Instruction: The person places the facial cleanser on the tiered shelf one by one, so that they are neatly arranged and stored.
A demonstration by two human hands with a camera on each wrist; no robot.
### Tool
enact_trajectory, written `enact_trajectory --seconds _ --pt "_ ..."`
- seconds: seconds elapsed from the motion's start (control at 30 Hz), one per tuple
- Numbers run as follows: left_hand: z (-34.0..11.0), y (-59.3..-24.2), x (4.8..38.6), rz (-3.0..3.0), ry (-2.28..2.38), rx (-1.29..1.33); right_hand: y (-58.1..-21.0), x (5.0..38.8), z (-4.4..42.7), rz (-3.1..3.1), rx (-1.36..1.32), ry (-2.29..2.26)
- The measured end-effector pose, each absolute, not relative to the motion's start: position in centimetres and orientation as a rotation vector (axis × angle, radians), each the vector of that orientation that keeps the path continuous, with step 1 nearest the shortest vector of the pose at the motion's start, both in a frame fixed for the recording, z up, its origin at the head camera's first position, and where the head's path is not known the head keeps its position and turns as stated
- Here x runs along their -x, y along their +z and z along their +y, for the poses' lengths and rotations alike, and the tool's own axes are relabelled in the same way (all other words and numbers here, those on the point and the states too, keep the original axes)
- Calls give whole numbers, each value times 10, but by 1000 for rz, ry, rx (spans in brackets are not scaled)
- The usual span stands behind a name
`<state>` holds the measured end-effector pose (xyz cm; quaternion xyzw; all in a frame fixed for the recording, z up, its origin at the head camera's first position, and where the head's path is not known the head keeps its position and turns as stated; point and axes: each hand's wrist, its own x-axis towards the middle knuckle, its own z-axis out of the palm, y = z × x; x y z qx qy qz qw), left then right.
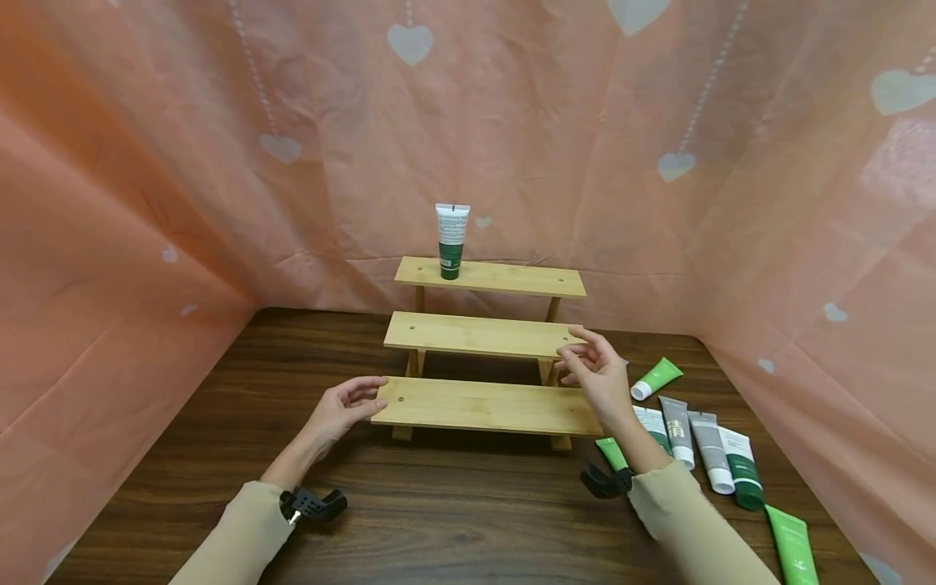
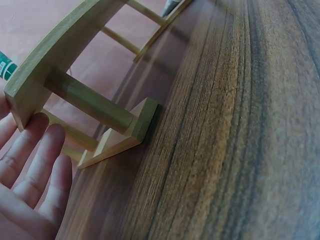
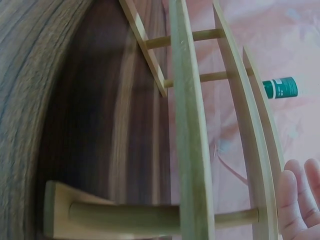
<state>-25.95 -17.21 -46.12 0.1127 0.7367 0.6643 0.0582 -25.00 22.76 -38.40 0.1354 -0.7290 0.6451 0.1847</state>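
A three-tier wooden display stand (image 1: 486,405) stands on the table. My left hand (image 1: 348,406) grips the left end of its lowest board; in the left wrist view the fingertips (image 2: 37,122) lie at the board's end. Beside the right end of the middle board is my right hand (image 1: 600,378), fingers loosely bent, holding nothing. The right wrist view catches only its fingers (image 3: 290,195) at the edge, close to the boards. A white and green squeeze tube (image 1: 451,242) stands upright, cap down, on the top board, left of centre.
Right of the stand lie several tubes: a small green tube (image 1: 658,377), a grey tube (image 1: 676,426), another grey tube (image 1: 711,451), a white and green tube (image 1: 742,467) and a green tube (image 1: 792,544). Pink fabric (image 1: 512,122) with hearts encloses the dark wooden table (image 1: 439,520).
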Motion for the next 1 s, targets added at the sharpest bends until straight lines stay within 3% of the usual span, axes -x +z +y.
enact_trajectory --seconds 0.5,0.87,1.0 --pt "-167 -438 246 2235 1981 -334 -388 230 262 -2071 -307 1775" --pt "-172 -458 257 2215 2010 -331 -394 214 293 -1954 -264 1858" --pt "-173 -459 257 2206 2017 -349 -416 222 322 -1944 -244 1795"
